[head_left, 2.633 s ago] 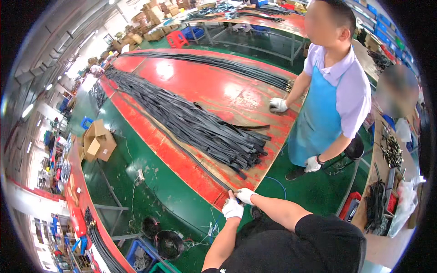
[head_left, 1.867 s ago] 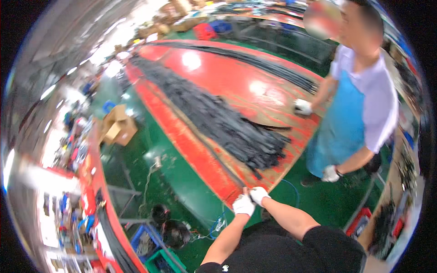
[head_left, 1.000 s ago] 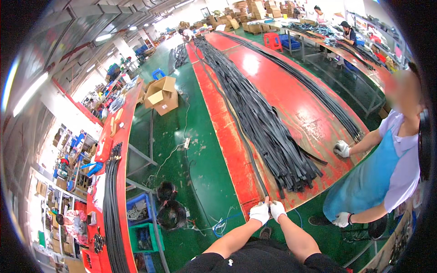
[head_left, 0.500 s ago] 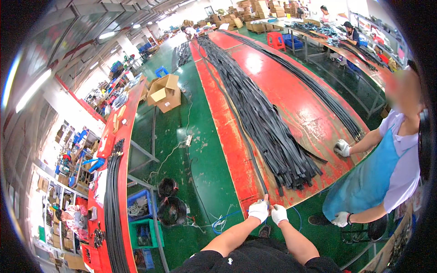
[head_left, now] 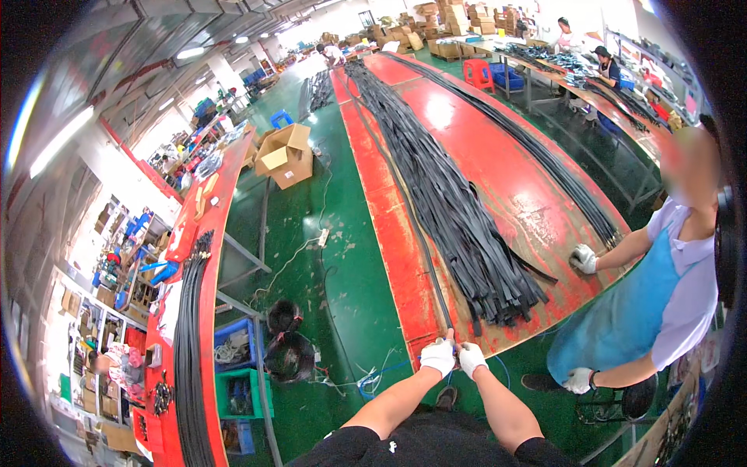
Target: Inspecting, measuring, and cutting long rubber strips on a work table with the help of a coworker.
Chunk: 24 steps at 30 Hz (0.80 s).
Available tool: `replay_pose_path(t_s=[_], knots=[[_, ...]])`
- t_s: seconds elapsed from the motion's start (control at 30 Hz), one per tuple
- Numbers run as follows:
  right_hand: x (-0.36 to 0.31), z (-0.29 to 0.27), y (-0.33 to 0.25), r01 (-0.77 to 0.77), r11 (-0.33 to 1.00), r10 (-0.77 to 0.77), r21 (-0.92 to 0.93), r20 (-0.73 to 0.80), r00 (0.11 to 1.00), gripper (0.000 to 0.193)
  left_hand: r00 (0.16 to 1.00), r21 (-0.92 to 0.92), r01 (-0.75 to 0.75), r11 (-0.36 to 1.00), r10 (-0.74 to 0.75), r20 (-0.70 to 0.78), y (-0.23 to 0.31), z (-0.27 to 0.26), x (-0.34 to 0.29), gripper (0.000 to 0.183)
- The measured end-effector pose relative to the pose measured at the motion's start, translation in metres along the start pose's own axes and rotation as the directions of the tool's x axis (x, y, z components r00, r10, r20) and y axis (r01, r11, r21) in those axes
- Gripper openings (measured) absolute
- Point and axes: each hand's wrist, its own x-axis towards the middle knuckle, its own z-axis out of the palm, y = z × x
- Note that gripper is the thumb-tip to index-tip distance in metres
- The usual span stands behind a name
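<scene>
At the near end of the long red table, my left hand, in a white glove, is closed around the near end of a long narrow black strip. This strip runs along the table's left side toward the far end. Close beside it, my right hand, also gloved, is closed at the table's edge; what its fingers hold is too small to make out. A thick bundle of flat black strips lies just beyond my hands, its near ends fanned out.
A co-worker in a blue apron stands at right, one gloved hand on the table. Another black bundle lies along the right side. Blue hose loops below my hands. A cardboard box and dark coils sit left.
The view has shifted slightly. My hands stay together at the table's near edge, the left one still on the strip. The co-worker's pose is nearly the same.
</scene>
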Motion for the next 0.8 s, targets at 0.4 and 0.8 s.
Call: replay_pose_path(t_s=[0.4,0.8], knots=[[-0.054,0.002,-0.028,-0.442,0.863,0.324,0.245,0.404,0.855,0.032,0.989,0.017,0.115,0.993,-0.116,0.087,-0.021,-0.001,-0.021,0.090],[0.010,0.033,-0.023,-0.243,0.910,0.239,0.335,0.053,0.969,0.050,0.999,0.013,0.036,0.999,-0.036,-0.024,-0.014,0.013,-0.004,0.078]])
